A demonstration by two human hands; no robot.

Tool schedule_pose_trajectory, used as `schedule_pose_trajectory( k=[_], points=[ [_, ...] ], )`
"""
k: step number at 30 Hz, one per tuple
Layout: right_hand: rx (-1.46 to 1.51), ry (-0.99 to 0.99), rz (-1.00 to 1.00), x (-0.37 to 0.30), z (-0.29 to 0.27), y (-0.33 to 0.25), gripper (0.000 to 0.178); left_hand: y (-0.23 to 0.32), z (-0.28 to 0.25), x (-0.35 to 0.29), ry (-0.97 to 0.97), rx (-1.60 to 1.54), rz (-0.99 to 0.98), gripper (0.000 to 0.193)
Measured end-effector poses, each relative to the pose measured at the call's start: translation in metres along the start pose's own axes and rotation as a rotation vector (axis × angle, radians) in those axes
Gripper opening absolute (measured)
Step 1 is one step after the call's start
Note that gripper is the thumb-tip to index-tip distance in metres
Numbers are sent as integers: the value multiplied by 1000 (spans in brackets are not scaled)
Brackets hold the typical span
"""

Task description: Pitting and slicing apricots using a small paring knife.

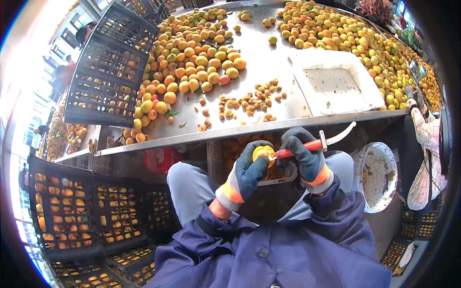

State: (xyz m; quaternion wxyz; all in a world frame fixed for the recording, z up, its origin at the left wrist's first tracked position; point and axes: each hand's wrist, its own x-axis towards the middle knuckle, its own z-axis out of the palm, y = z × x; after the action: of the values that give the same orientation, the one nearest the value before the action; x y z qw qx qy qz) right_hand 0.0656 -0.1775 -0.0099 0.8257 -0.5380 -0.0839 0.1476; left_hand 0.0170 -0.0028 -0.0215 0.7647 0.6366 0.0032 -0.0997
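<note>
Both my hands wear dark-fingered work gloves with grey and orange cuffs, and they meet above my lap, just off the table's near edge. My left hand (pixel 247 170) is closed around a yellow apricot (pixel 262 152). In my right hand (pixel 305 156) is a red-handled tool (pixel 313 145) with a curved metal end pointing right. Its other metal end touches the apricot, and how deep it goes I cannot tell. Beyond my hands, loose brown apricot stones (pixel 254 100) lie on the steel table (pixel 261 43).
Apricots heap at the table's left (pixel 197 60) and right (pixel 341 31). A white tray (pixel 370 101) stands on it. A tilted black crate (pixel 103 72) leans at left; full crates (pixel 93 211) stand below. Beneath my hands is a fruit-filled container. A white bucket (pixel 377 199) stands right of my knee.
</note>
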Motion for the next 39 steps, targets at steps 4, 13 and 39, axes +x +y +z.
schedule_pose_trajectory(
  k=[4, 13, 39],
  points=[
    [-277, -227, -296, 24, -2, -4, 18, 7, -2, 16, 5, -199, -65, 34],
    [-346, -118, -309, 59, 14, -1, 11, 13, -17, 54, 1, -326, -98, 31],
    [-78, 237, -130, 98, 16, 40, 22, -14, -44, 124, 10, -749, 44, 30]
  ],
)
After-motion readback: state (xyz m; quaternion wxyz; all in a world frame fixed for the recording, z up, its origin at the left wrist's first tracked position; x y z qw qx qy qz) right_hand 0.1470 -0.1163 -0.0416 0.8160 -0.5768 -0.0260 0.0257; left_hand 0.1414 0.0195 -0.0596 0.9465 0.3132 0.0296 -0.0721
